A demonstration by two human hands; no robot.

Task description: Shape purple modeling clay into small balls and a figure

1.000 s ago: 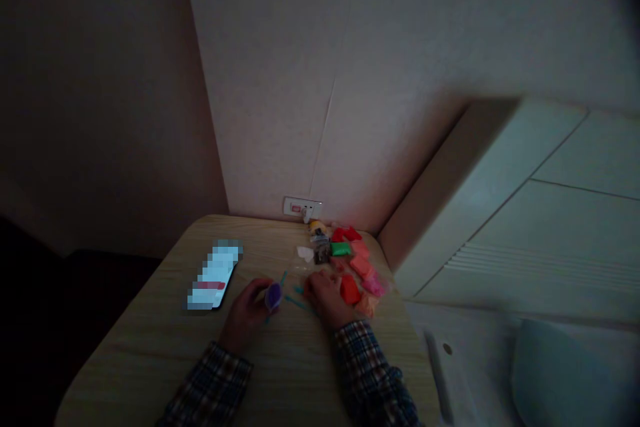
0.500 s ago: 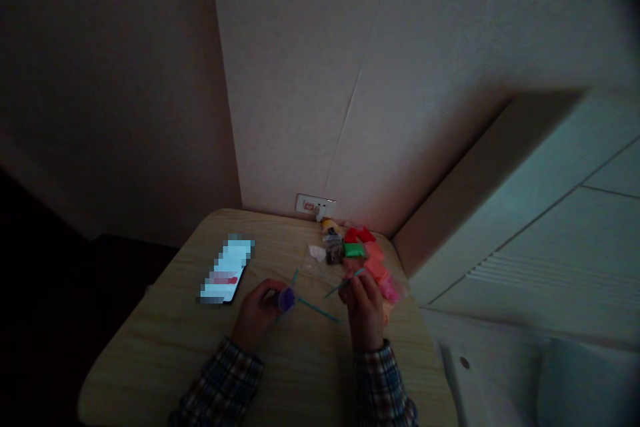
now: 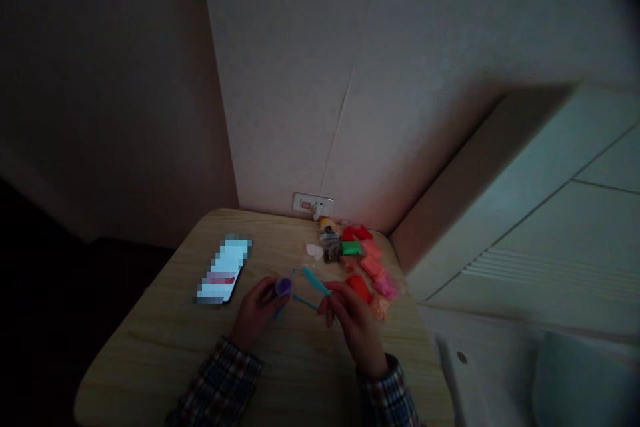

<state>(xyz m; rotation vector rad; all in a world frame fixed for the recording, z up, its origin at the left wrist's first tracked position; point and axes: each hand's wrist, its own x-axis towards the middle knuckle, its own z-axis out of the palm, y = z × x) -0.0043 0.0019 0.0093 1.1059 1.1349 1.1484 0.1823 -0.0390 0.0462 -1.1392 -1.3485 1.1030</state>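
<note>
A person in plaid sleeves (image 3: 220, 380) works with both hands at a wood-grain tabletop (image 3: 285, 380) in a dim room. The left hand (image 3: 256, 312) closes its grip around a small purple cup (image 3: 283, 287), thumb and fingers about its side, the open mouth facing up toward the camera. To the right of that grip, the right hand (image 3: 350, 317) pinches a turquoise blade-shaped tool (image 3: 314, 279) between thumb and fingers, its broad end slanting forward and left from the fingertips, near the cup but apart from it. A thin turquoise stick (image 3: 304, 301) lies between the two grips, one end close to the cup, the other reaching the right fingers. A second stick is mostly hidden behind the cup and the left hand. Beyond the right grip, small packets cluster: a white one (image 3: 314, 251), a black one (image 3: 331, 253) and a green one (image 3: 351, 248), with a red one (image 3: 357, 233) farther off. Just beside the right hand lie an orange-red packet (image 3: 358, 287), a pink one (image 3: 385, 285) and a peach one (image 3: 380, 307). Left of the left grip rests a phone (image 3: 225, 270), its lit screen pixelated. A wall socket (image 3: 306, 203) sits well beyond both hands.
</note>
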